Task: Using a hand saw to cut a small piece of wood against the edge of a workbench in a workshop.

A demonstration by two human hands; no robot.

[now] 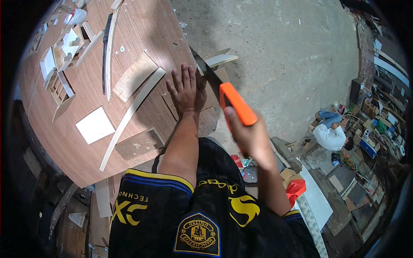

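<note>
My right hand (pixel 251 135) is wrapped round the orange handle (pixel 243 107) of a handsaw. Its dark blade (pixel 211 73) slants up and left to the edge of the wooden table (pixel 150 26). My left hand (pixel 187 92) lies flat with fingers stretched out, pressing on a thin brown board (pixel 211 95) at that edge, just left of the blade. Part of the board is hidden under my hand and wrist. A pale strip of wood (pixel 220 59) sticks out past the table edge beyond the blade. The right hand is slightly blurred.
On the table lie a long pale strip (pixel 131 114), a white square panel (pixel 95 125), wooden pieces (pixel 135 76) and small wooden assemblies (pixel 60 88). A white container (pixel 76 17) stands at the far left. A person in white (pixel 329 136) sits on the right among clutter.
</note>
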